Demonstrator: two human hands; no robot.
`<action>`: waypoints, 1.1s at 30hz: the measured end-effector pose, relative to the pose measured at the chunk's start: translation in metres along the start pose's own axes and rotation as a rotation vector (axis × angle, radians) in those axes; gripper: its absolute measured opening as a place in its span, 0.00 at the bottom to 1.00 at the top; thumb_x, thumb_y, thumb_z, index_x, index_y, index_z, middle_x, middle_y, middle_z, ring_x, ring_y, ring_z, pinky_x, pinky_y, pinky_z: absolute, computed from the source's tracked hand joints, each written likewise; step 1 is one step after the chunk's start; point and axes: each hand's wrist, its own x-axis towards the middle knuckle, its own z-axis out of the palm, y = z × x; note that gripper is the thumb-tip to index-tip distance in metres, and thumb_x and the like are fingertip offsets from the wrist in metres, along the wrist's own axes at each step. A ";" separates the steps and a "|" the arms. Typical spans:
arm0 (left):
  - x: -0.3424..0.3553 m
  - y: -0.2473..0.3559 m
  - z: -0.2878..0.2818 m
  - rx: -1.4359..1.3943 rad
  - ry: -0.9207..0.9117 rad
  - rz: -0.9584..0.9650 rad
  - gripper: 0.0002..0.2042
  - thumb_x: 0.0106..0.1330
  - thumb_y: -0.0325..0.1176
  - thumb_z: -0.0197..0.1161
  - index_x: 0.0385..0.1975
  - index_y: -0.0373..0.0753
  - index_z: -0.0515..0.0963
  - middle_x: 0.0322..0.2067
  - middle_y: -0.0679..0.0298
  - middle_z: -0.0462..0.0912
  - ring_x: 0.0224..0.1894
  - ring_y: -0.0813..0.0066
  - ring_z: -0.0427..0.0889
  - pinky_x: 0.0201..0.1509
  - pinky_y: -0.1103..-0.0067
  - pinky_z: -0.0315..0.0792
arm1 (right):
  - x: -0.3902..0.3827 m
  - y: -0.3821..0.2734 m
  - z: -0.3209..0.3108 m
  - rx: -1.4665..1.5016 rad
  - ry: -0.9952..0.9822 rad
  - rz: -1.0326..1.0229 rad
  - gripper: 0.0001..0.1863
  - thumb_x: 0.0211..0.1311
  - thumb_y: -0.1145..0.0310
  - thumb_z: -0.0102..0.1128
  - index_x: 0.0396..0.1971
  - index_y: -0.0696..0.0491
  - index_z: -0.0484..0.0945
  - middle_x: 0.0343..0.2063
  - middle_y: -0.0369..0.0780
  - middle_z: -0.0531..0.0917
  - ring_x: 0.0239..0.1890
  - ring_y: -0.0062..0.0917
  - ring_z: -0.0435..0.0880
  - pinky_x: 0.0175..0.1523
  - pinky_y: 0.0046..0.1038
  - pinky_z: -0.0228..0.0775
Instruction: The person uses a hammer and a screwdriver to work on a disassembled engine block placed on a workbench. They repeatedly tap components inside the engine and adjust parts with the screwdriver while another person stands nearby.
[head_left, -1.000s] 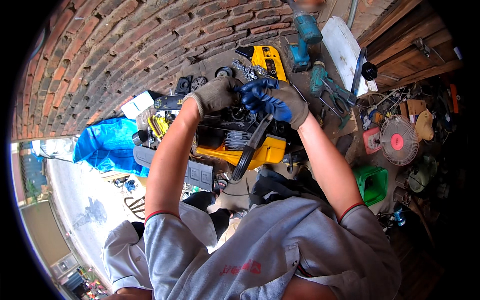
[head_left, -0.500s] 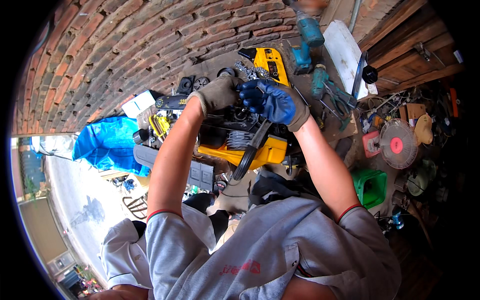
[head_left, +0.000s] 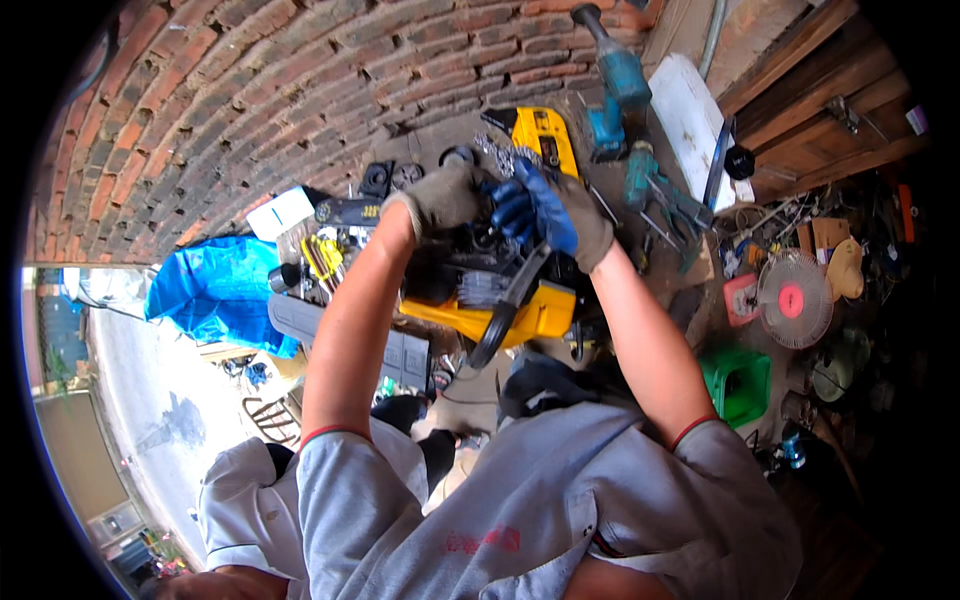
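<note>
A yellow and black chainsaw body (head_left: 545,315) with its black front handle (head_left: 495,335) lies on the workbench below my hands. My left hand (head_left: 450,197), in a grey-brown work glove, is closed over the upper part of the saw, its fingertips hidden. Beside it, my right hand (head_left: 550,212), in a glove with a blue coated palm, has its fingers curled toward the left. What is between the fingers is too small and dark to tell. Past my hands lie a loose saw chain (head_left: 495,152) and a yellow side cover (head_left: 548,135). Left of them rests a guide bar (head_left: 345,212).
Teal power tools (head_left: 625,80) stand at the far right of the bench, against a brick wall (head_left: 330,90). Yellow-handled tools (head_left: 325,258) and a blue tarp (head_left: 225,290) are on the left. A fan (head_left: 793,300) and green bin (head_left: 738,385) stand right. Another person in a light shirt (head_left: 255,500) is lower left.
My right hand has turned more upright and shifted slightly left, its blue palm now seen edge-on. My left hand has moved a little lower. The whole view has dropped slightly.
</note>
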 end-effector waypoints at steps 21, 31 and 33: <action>0.005 -0.007 0.001 0.062 0.015 0.006 0.14 0.56 0.28 0.64 0.44 0.37 0.83 0.33 0.50 0.87 0.36 0.59 0.86 0.41 0.67 0.76 | 0.001 -0.002 0.004 -0.283 -0.016 -0.098 0.19 0.71 0.58 0.62 0.49 0.58 0.83 0.36 0.37 0.88 0.35 0.20 0.87 0.39 0.21 0.79; 0.004 0.000 -0.002 0.015 -0.020 -0.011 0.18 0.56 0.30 0.64 0.48 0.39 0.83 0.37 0.49 0.87 0.40 0.56 0.87 0.46 0.67 0.77 | 0.000 -0.009 0.010 0.020 0.083 0.025 0.20 0.72 0.53 0.60 0.38 0.58 0.84 0.23 0.40 0.86 0.18 0.20 0.84 0.23 0.19 0.74; 0.002 0.009 -0.005 0.049 0.005 -0.005 0.18 0.56 0.30 0.64 0.48 0.39 0.83 0.36 0.49 0.87 0.39 0.57 0.87 0.45 0.68 0.77 | -0.001 -0.015 0.010 -0.115 0.104 0.026 0.21 0.72 0.53 0.60 0.39 0.59 0.84 0.23 0.40 0.86 0.18 0.20 0.83 0.24 0.20 0.75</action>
